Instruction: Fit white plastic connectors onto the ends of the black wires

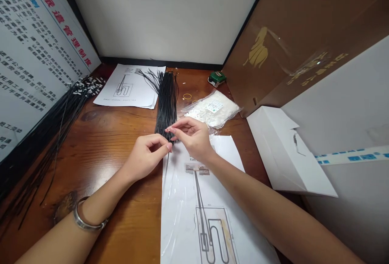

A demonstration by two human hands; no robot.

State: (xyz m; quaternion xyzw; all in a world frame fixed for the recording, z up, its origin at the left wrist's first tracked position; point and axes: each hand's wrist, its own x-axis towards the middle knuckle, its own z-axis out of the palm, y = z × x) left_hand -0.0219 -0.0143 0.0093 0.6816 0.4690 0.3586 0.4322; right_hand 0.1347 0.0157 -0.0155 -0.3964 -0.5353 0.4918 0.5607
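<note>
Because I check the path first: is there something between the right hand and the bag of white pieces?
Nothing visible is in the way: the bag of white pieces lies just beyond the right hand, which partly hides its near edge.

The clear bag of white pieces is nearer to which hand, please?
Right: the right hand is by the near-left edge of the bag; the left hand is farther left.

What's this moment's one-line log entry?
left hand: pinching thin black wire; right hand: curled, grip unclear; beyond: long black wire bundle, clear plastic bag of white pieces
</note>
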